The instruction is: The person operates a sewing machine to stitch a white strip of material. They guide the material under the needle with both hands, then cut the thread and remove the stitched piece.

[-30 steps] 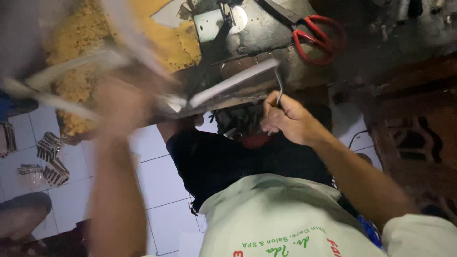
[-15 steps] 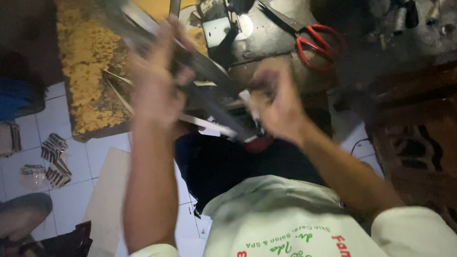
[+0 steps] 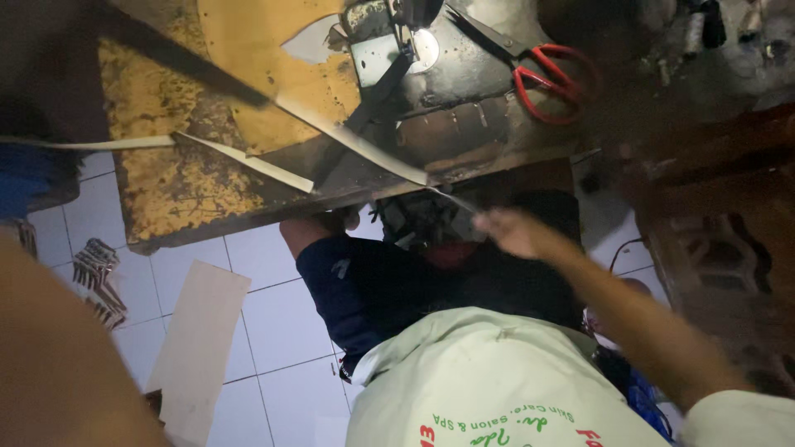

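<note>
At table edge, right hand [image 3: 515, 233] pinches pale strap [image 3: 356, 142]; red scissors [image 3: 546, 83] beyond.

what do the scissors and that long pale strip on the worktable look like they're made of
Scissors: handles look like glossy red plastic, going by the even colour; blades are dark and dull, probably metal.

Pale strip: thin, flat, cream-coloured band that bends across the worktable, so likely leather, synthetic sheet or stiff fabric; the blur leaves it open. Its end runs toward the right hand.

Worktable: worn yellow surface with dark flaking patches, probably painted wood.
</note>
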